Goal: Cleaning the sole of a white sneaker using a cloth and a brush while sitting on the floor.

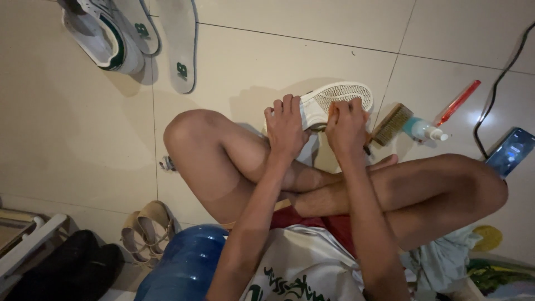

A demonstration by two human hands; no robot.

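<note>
Seated figure on a tiled floor [334, 22], legs crossed, viewed from above; items listed left to right.

Far left, lower edge: dark shoes [67, 273], a pair of tan sandals [147, 228] and a blue water jug [186, 267]. Upper left: a white sneaker with green trim [100, 39] and two loose insoles [181, 39], well apart from the hands.

Centre: the left hand [285, 127] grips a second white sneaker [329, 103] from the side. Its fingers are curled together and clamped over the upper, wrist straight, forearm running down across the knee. The sneaker lies tipped, patterned sole turned outward, just above the crossed shins.

Right of it: the right hand [346, 125] rests on the same sneaker near the sole edge. The fingers are bent and close together, pressed onto the shoe. Whether they pinch a cloth or a small tool cannot be told.

Right: a wooden scrub brush [392, 124] just beside the right hand, then a spray bottle [423, 129], a red-handled tool [458, 102], a black cable [499, 83] and a phone [510, 151]. Lower right: crumpled cloth [440, 262].

Judged handling: the gripping hand should hold the shoe firm against the legs, so that the working fingers can press evenly along the sole edge without the shoe twisting.
</note>
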